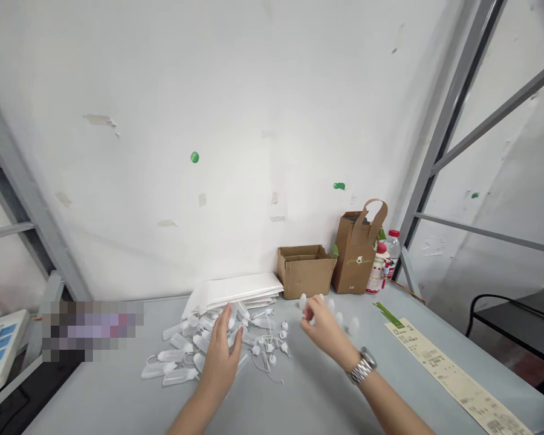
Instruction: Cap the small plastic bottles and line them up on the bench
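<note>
Plastic bottles [180, 377], translucent, heaped on counter [118, 399] around left hand [222, 356], its fingers spread; presumably light, soft-walled, slightly slippery; best held mid-body. Right hand [325, 329]: fingers curled near upright translucent pieces [353, 327]; whether gripping anything, cannot tell.

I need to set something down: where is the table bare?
Bare gray tabletop shows between the watch and the long paper strip, and left of the plastic bottles. It's crowded around the left hand, with bottles and white pieces.
</note>
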Demonstrator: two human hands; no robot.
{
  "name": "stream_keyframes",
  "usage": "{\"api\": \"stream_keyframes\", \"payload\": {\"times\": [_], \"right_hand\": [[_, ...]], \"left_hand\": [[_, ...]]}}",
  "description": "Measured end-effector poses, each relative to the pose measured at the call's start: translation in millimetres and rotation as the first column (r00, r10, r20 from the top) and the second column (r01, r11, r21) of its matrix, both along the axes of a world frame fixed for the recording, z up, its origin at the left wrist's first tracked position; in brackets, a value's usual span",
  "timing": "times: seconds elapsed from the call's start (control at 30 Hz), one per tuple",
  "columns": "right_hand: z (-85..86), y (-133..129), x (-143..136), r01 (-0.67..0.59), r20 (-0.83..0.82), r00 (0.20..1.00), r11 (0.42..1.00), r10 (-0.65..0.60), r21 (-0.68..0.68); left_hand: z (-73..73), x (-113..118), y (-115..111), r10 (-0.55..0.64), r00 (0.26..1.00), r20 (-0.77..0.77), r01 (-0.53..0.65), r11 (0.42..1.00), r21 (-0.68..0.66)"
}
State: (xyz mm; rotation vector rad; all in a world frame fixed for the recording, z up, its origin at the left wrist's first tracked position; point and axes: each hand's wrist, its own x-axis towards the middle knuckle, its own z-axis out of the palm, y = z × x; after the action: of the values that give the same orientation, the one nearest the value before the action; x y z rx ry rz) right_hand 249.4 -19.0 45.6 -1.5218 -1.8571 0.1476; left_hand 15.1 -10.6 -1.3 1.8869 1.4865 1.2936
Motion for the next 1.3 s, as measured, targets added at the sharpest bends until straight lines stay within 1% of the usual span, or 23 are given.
{"api": "stream_keyframes", "payload": {"times": [0.07, 0.13, 0.17, 0.27, 0.33, 0.43, 0.57, 0.63, 0.7, 0.77, 0.8, 0.83, 0.9, 1.0, 1.07, 1.1, 1.13, 1.2, 1.23, 1.3], "right_hand": [[-6.8, 16.3, -20.3, -0.076, -0.020, 0.997, 0.997, 0.076, -0.014], [-15.4, 30.8, -35.4, -0.151, -0.056, 0.987, 0.988, 0.149, -0.020], [-19.8, 37.1, -41.3, -0.167, -0.070, 0.984, 0.986, 0.165, -0.022], [-31.0, 49.5, -54.8, -0.154, -0.064, 0.986, 0.988, 0.153, -0.009], [-35.6, 52.3, -61.3, -0.150, -0.046, 0.988, 0.989, 0.149, -0.012], [-38.3, 50.9, -67.0, -0.180, -0.007, 0.984, 0.982, 0.180, -0.055], [-35.1, 47.9, -67.4, -0.197, 0.009, 0.980, 0.977, 0.199, -0.086], [-30.5, 45.7, -66.9, -0.218, -0.027, 0.976, 0.971, 0.216, -0.099], [-24.6, 41.1, -67.3, -0.303, -0.161, 0.946, 0.943, 0.280, -0.138], [-19.6, 34.0, -68.8, -0.411, -0.345, 0.877, 0.895, 0.336, -0.175], [-18.1, 29.9, -69.6, -0.446, -0.416, 0.842, 0.877, 0.343, -0.179], [-17.4, 26.0, -70.3, -0.460, -0.459, 0.821, 0.870, 0.340, -0.177], [-18.4, 19.6, -70.5, -0.442, -0.502, 0.806, 0.882, 0.313, -0.161], [-22.8, 16.2, -66.3, -0.416, -0.524, 0.806, 0.893, 0.276, -0.170], [-25.0, 17.5, -60.7, -0.383, -0.461, 0.850, 0.900, 0.255, -0.208], [-25.6, 18.7, -57.5, -0.357, -0.409, 0.879, 0.906, 0.244, -0.228], [-25.9, 20.0, -54.3, -0.324, -0.349, 0.909, 0.914, 0.230, -0.242], [-25.4, 22.7, -49.0, -0.259, -0.237, 0.951, 0.934, 0.200, -0.248], [-24.8, 24.1, -47.3, -0.230, -0.195, 0.963, 0.944, 0.185, -0.238], [-23.7, 27.2, -46.6, -0.179, -0.120, 0.980, 0.962, 0.156, -0.206]], "left_hand": [[-1.8, -0.8, 0.7, 0.020, 1.000, -0.021, -0.020, 1.000, 0.014], [-2.6, -1.2, 1.4, 0.038, 0.998, -0.043, -0.035, 0.998, 0.055], [-2.5, -1.5, 1.6, 0.045, 0.998, -0.052, -0.041, 0.996, 0.078], [-0.6, -3.2, 1.8, 0.071, 0.995, -0.072, -0.063, 0.993, 0.104], [1.4, -5.3, 1.9, 0.079, 0.994, -0.079, -0.072, 0.994, 0.084], [3.8, -8.3, 2.3, 0.081, 0.995, -0.056, -0.080, 0.997, 0.008], [5.5, -8.2, 3.3, 0.062, 0.997, 0.036, -0.058, 0.994, -0.092], [6.6, -6.3, 3.8, 0.049, 0.994, 0.101, -0.037, 0.992, -0.118], [8.0, -3.5, 4.4, 0.022, 0.978, 0.208, 0.009, 0.989, -0.145], [9.5, -0.3, 4.7, -0.020, 0.935, 0.355, 0.091, 0.979, -0.184], [10.1, 1.4, 4.7, -0.038, 0.905, 0.424, 0.138, 0.969, -0.207], [10.5, 3.2, 4.4, -0.055, 0.874, 0.482, 0.187, 0.955, -0.230], [10.8, 7.1, 2.9, -0.091, 0.824, 0.559, 0.284, 0.921, -0.268], [9.1, 12.9, -1.0, -0.157, 0.782, 0.603, 0.400, 0.869, -0.292], [6.8, 15.7, -3.8, -0.194, 0.794, 0.576, 0.424, 0.856, -0.296], [5.7, 16.5, -5.0, -0.208, 0.820, 0.533, 0.411, 0.863, -0.294], [4.8, 16.8, -6.0, -0.215, 0.856, 0.470, 0.379, 0.880, -0.288], [4.1, 15.6, -7.2, -0.190, 0.932, 0.309, 0.272, 0.929, -0.249], [4.3, 14.3, -7.4, -0.163, 0.958, 0.234, 0.215, 0.953, -0.215], [5.5, 10.7, -6.9, -0.102, 0.986, 0.131, 0.121, 0.982, -0.147]]}}
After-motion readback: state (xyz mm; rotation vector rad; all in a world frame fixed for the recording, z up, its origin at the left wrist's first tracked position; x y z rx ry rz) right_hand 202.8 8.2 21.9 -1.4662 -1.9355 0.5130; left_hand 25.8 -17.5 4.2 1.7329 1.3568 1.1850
